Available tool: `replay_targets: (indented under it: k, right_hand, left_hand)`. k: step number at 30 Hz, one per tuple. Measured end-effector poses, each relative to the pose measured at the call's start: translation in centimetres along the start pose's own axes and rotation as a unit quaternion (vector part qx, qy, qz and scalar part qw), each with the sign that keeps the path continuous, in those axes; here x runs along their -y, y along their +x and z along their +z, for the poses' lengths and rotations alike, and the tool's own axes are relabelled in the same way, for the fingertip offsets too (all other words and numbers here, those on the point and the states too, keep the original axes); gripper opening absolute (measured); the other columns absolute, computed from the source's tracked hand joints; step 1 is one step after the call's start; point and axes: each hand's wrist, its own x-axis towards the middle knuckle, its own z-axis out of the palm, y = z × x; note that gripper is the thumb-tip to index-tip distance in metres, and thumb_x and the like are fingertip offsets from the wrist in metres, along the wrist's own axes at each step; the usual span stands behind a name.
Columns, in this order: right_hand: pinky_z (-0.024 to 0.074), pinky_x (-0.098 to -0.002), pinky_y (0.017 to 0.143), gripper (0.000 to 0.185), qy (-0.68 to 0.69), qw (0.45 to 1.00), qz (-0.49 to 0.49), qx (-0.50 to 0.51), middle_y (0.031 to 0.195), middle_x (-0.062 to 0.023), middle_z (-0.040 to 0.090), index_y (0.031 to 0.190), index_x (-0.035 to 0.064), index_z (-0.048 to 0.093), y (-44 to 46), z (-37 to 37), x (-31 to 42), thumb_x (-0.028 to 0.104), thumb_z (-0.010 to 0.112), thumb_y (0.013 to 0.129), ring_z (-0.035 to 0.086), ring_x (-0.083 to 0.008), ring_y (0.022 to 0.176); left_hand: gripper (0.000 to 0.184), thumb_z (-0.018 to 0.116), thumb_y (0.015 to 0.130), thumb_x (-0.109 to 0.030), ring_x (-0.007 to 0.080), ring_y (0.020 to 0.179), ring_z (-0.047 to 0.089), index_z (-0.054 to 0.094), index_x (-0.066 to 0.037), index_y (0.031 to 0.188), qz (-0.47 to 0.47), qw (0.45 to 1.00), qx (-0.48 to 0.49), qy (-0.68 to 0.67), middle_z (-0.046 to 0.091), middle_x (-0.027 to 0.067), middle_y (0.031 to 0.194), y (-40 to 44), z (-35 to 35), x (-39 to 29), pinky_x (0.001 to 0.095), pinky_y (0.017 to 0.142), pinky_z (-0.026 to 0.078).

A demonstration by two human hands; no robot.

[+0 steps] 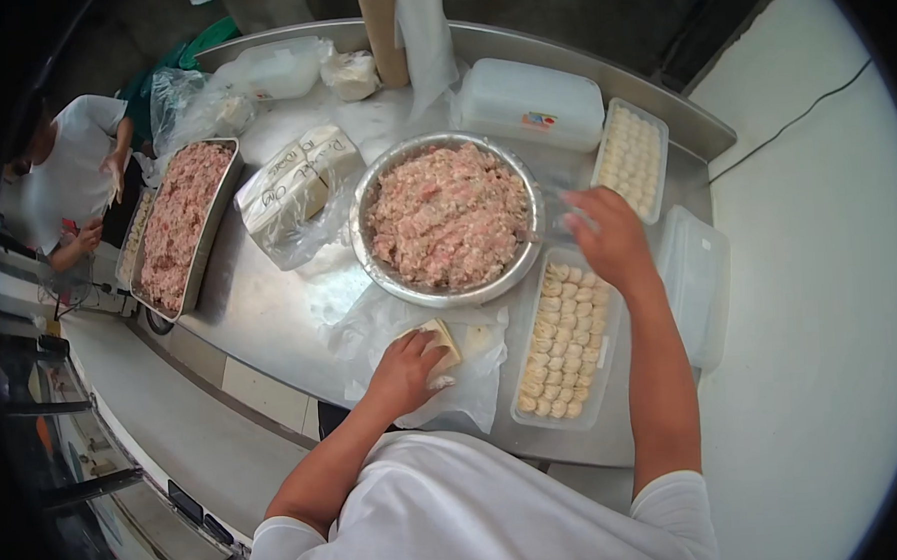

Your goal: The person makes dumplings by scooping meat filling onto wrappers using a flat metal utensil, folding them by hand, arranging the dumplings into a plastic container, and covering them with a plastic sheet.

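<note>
My left hand [405, 374] is at the front of the table, its fingers closed on the edge of a stack of pale yellow square wrappers [445, 344] lying on thin plastic sheeting [486, 383]. My right hand [615, 241] is raised just right of the bowl, above the far end of a dumpling box, fingers closed round a thin, blurred object that I cannot make out. The round metal bowl [365, 246] holds a heap of minced filling [446, 215]. Rows of shaped dumplings [563, 340] fill much of the clear plastic box [594, 412] right of the sheeting.
A second box of dumplings [631, 157], closed plastic containers [531, 101], a lid [696, 289], a wrapped packet [300, 191] and a deep tray of filling [188, 226] surround the bowl. Another person [73, 171] works at left. A wall [816, 214] stands at right.
</note>
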Motion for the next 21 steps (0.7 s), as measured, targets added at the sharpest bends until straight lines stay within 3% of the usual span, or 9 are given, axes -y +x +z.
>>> replay_targets:
  k: [1,2,4,8,12,14,18,19,21]
  right_hand:
    - [0.0523,-0.0326,0.079,0.019,0.070,0.990,0.116,-0.031,0.099,-0.0090,0.068,0.110,0.0019,0.071,-0.9,-1.2,-0.8,0.009,0.067,0.092,0.066,-0.0202,0.085]
    - [0.0512,-0.0297,0.079,0.020,0.080,0.985,0.137,-0.072,0.099,-0.0085,0.068,0.112,0.0010,0.070,-2.5,-1.5,-2.0,0.009,0.066,0.094,0.065,-0.0180,0.085]
    - [0.0500,-0.0270,0.078,0.021,0.084,0.965,0.223,-0.108,0.097,-0.0082,0.067,0.113,-0.0006,0.069,-6.6,-0.9,-4.7,0.011,0.065,0.096,0.063,-0.0152,0.084]
    - [0.0486,-0.0272,0.072,0.022,0.088,0.912,0.370,-0.155,0.083,-0.0050,0.065,0.108,-0.0021,0.069,-15.9,0.9,-6.2,0.017,0.064,0.099,0.059,-0.0115,0.078]
    - [0.0440,-0.0244,0.064,0.023,0.126,0.845,0.485,-0.189,0.080,-0.0003,0.062,0.103,-0.0017,0.068,-24.9,3.1,-5.1,0.020,0.061,0.101,0.052,-0.0078,0.069]
    - [0.0449,-0.0250,0.065,0.022,0.132,0.831,0.502,-0.200,0.080,-0.0009,0.062,0.101,-0.0021,0.068,-28.1,4.6,-4.6,0.019,0.061,0.101,0.053,-0.0085,0.070]
    - [0.0488,-0.0300,0.065,0.020,0.058,0.871,0.445,-0.200,0.080,-0.0061,0.065,0.097,-0.0042,0.068,-29.2,5.9,-4.6,0.015,0.064,0.097,0.059,-0.0136,0.070]
    - [0.0494,-0.0310,0.066,0.019,0.047,0.874,0.442,-0.197,0.081,-0.0078,0.066,0.096,-0.0045,0.068,-28.8,5.7,-4.5,0.014,0.064,0.096,0.060,-0.0150,0.071]
    - [0.0491,-0.0318,0.065,0.018,0.026,0.876,0.438,-0.200,0.081,-0.0089,0.066,0.094,-0.0040,0.068,-28.4,5.6,-4.2,0.014,0.064,0.096,0.060,-0.0165,0.070]
  left_hand:
    - [0.041,0.082,0.079,-0.016,0.0401,0.125,0.054,0.068,-0.007,0.117,-0.013,0.997,-0.013,-0.080,0.060,0.0158,0.132,1.2,-1.5,0.4,0.0474,0.106,0.045]
    - [0.041,0.082,0.081,-0.016,0.0398,0.124,0.055,0.067,-0.007,0.118,-0.025,0.986,-0.020,-0.163,0.060,0.0164,0.131,2.2,-2.8,0.5,0.0464,0.105,0.046]
    - [0.041,0.081,0.082,-0.015,0.0379,0.124,0.057,0.066,-0.005,0.118,-0.008,0.988,-0.040,-0.149,0.062,0.0182,0.128,5.5,-5.8,1.2,0.0438,0.104,0.047]
    - [0.042,0.080,0.085,-0.017,0.0381,0.123,0.057,0.066,-0.008,0.123,0.042,0.971,-0.214,-0.099,0.060,0.0191,0.128,14.2,-10.1,5.5,0.0427,0.104,0.047]
    - [0.046,0.077,0.088,-0.024,0.0372,0.125,0.056,0.065,-0.007,0.128,0.005,0.952,-0.247,-0.180,0.055,0.0220,0.137,26.4,-16.3,8.2,0.0444,0.105,0.046]
    - [0.049,0.078,0.086,-0.026,0.0353,0.125,0.055,0.064,-0.007,0.129,0.034,0.934,-0.343,-0.090,0.057,0.0212,0.135,33.2,-19.7,10.4,0.0445,0.104,0.047]
    - [0.046,0.077,0.086,-0.024,0.0342,0.119,0.059,0.064,-0.008,0.127,0.114,0.869,-0.456,0.155,0.061,0.0226,0.130,43.5,-27.4,12.8,0.0428,0.100,0.050]
    - [0.046,0.077,0.086,-0.024,0.0342,0.119,0.059,0.064,-0.008,0.127,0.117,0.869,-0.455,0.154,0.061,0.0226,0.130,44.6,-29.2,11.9,0.0428,0.100,0.050]
    - [0.071,0.074,0.086,-0.024,0.0321,0.126,0.060,0.046,-0.015,0.150,-0.115,0.959,-0.240,0.097,0.063,0.0228,0.134,46.6,-32.3,10.5,0.0385,0.109,0.044]
